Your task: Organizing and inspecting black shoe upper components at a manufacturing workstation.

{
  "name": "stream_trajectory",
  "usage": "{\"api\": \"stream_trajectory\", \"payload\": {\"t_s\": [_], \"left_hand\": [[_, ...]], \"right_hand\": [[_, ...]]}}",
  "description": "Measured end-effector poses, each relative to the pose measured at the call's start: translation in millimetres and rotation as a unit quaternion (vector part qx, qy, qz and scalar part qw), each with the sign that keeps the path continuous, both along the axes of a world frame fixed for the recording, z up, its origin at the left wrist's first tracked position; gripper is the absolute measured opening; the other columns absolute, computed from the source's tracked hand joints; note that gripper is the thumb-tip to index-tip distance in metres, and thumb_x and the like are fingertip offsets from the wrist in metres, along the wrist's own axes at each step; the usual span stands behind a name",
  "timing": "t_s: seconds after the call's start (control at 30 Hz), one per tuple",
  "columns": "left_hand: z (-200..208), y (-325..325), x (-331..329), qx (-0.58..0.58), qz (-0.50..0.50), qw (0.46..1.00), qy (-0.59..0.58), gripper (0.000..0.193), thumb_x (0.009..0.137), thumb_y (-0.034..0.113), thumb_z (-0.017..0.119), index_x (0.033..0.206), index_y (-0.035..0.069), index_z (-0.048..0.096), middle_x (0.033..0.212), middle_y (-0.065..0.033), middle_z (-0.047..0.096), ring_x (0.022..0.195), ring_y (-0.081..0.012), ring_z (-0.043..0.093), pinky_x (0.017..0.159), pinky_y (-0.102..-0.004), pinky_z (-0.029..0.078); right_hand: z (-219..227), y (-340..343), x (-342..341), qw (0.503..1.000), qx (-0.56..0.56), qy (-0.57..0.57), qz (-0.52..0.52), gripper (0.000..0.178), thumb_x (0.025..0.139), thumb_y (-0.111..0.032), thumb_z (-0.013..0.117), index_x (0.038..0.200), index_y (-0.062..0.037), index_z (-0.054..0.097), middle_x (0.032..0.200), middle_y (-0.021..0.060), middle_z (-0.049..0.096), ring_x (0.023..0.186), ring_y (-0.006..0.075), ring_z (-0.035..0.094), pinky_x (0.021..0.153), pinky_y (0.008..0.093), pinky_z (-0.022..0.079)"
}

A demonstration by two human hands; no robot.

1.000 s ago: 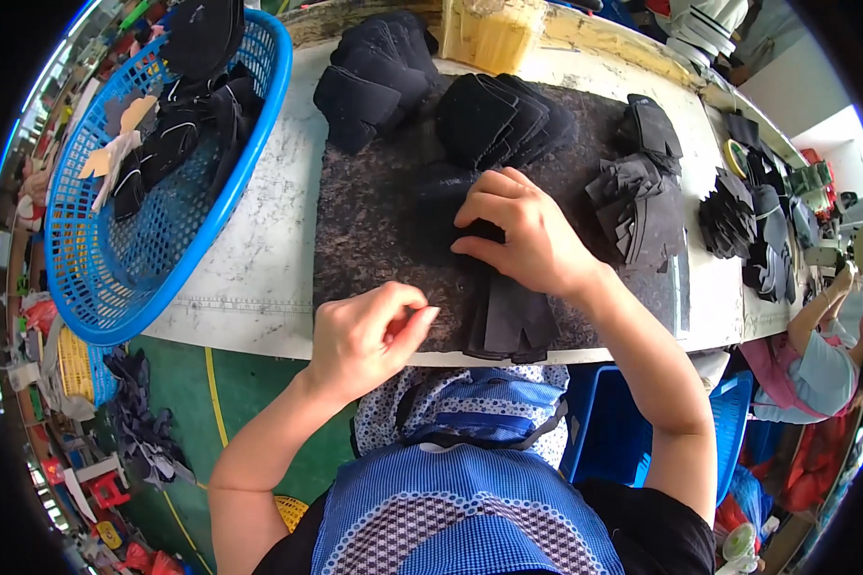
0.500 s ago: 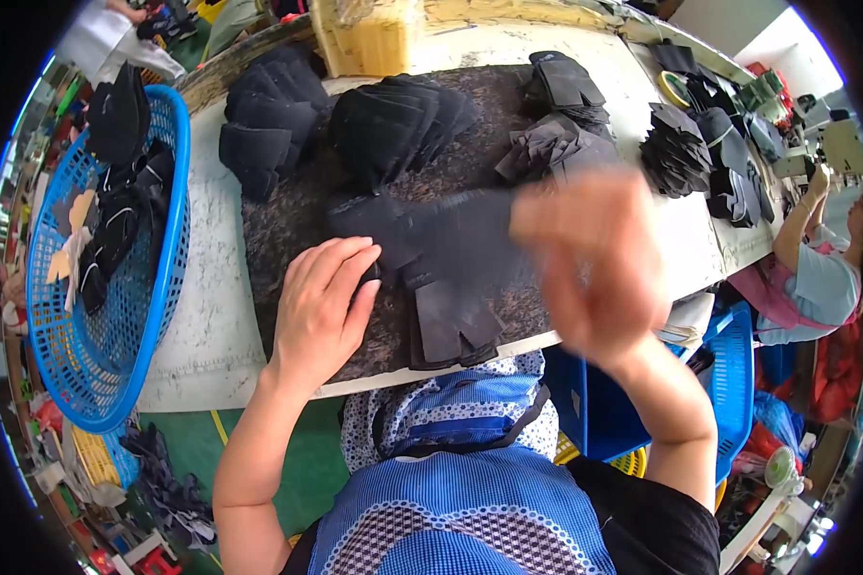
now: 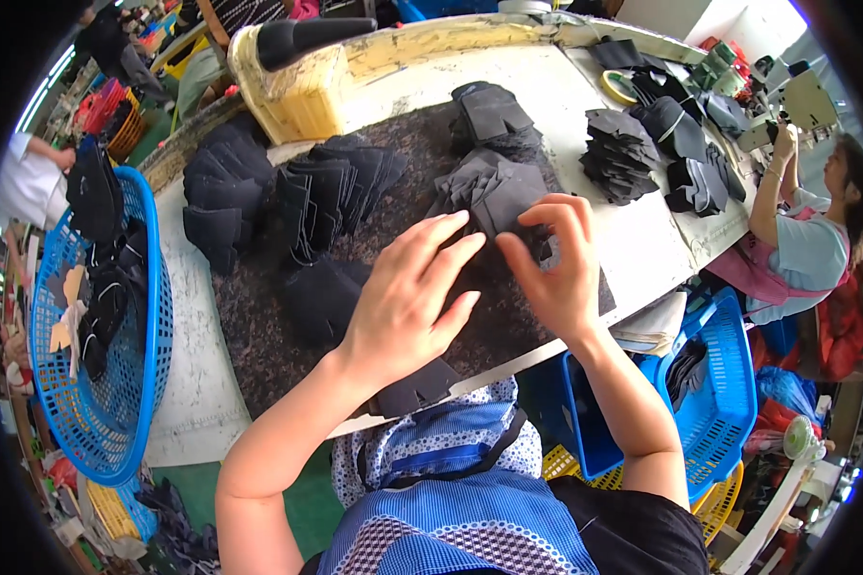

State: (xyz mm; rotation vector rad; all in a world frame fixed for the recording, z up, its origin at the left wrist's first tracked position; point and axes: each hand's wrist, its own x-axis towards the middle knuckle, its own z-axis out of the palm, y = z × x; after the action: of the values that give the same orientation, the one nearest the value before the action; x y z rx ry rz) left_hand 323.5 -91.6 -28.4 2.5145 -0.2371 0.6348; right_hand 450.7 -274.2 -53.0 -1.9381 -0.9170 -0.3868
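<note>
Your left hand (image 3: 393, 311) is loose, with its fingers spread wide and nothing pinched in them. Its fingertips point at the messy pile of grey pieces (image 3: 503, 196), just beside it. Your right hand (image 3: 564, 278) is curved, with its thumb and first finger at the near edge of that same pile. You can't tell from here if they are pinching a piece.

The grey pile sits on the dark speckled board (image 3: 259, 335), in front of your two hands. A neater grey stack (image 3: 497, 117) is right behind it. To the left on the board are a fan of black pieces (image 3: 340, 187) and, further left, another black stack (image 3: 225, 187). A flat black piece (image 3: 321, 297) lies nearer to you, partly behind your left hand. One more black piece (image 3: 417, 386) is by the near edge, under your left wrist.

The board lies on the white tabletop (image 3: 194, 402). A big blue basket (image 3: 151, 383) with dark pieces in it is on your left. A yellow block (image 3: 307, 96) is at the back. On your right is a spiky dark stack (image 3: 618, 158), and past it sits a person in a pink apron (image 3: 738, 264).
</note>
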Motion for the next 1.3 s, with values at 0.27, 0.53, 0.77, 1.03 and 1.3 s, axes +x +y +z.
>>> {"api": "stream_trajectory", "payload": {"t_s": [0.27, 0.53, 0.77, 1.03, 1.3], "left_hand": [[-10.8, 4.4, 33.5, -0.01, 0.037, 0.998, -0.044, 0.039, 0.077, 0.012, 0.086, 0.11, 0.009, 0.065, 0.13, -0.0147, 0.061, 0.121, -0.0367, 0.059, 0.104, -0.0461, 0.05], [-44.2, -15.8, 46.6, -0.055, 0.012, 0.994, -0.096, 0.066, 0.073, 0.007, 0.086, 0.131, -0.003, 0.057, 0.133, -0.0177, 0.055, 0.124, -0.0369, 0.057, 0.106, -0.0427, 0.052], [-49.9, -11.3, 44.3, -0.057, 0.038, 0.996, -0.056, 0.067, 0.074, 0.013, 0.086, 0.13, -0.01, 0.057, 0.136, -0.0208, 0.053, 0.128, -0.0373, 0.054, 0.111, -0.0423, 0.049], [33.7, -24.2, -63.6, -0.382, -0.079, 0.913, 0.122, 0.055, 0.086, 0.035, 0.087, 0.122, -0.001, 0.066, 0.104, -0.0198, 0.072, 0.097, -0.034, 0.072, 0.081, -0.0426, 0.057], [-6.4, -18.3, -199.0, -0.364, 0.009, 0.861, 0.355, 0.023, 0.096, 0.022, 0.08, 0.087, 0.002, 0.074, 0.069, -0.0124, 0.071, 0.058, -0.0217, 0.07, 0.055, -0.0357, 0.052]], "right_hand": [[12.0, 14.5, 21.4, 0.998, -0.047, -0.028, -0.022, 0.027, 0.085, -0.009, 0.08, 0.11, -0.0051, 0.073, 0.106, 0.0143, 0.067, 0.106, 0.0354, 0.062, 0.093, 0.0441, 0.049], [10.3, 2.2, 40.8, 0.997, -0.036, 0.071, 0.017, 0.006, 0.095, 0.002, 0.067, 0.101, -0.0004, 0.069, 0.097, 0.0067, 0.062, 0.089, 0.0194, 0.058, 0.079, 0.0314, 0.046], [9.9, -9.4, 10.1, 0.995, 0.074, -0.052, 0.038, 0.009, 0.102, 0.002, 0.06, 0.11, 0.0025, 0.063, 0.102, 0.0112, 0.062, 0.095, 0.0235, 0.059, 0.087, 0.0332, 0.048], [36.5, -44.8, -71.8, 0.995, 0.061, 0.058, 0.061, 0.015, 0.106, -0.009, 0.061, 0.113, 0.0035, 0.062, 0.094, 0.0064, 0.064, 0.082, 0.015, 0.059, 0.077, 0.0277, 0.049], [20.8, -37.9, -111.7, 0.65, -0.249, 0.571, 0.435, 0.018, 0.101, -0.013, 0.074, 0.095, 0.003, 0.074, 0.079, 0.0056, 0.073, 0.071, 0.0096, 0.07, 0.064, 0.0255, 0.056]]}}
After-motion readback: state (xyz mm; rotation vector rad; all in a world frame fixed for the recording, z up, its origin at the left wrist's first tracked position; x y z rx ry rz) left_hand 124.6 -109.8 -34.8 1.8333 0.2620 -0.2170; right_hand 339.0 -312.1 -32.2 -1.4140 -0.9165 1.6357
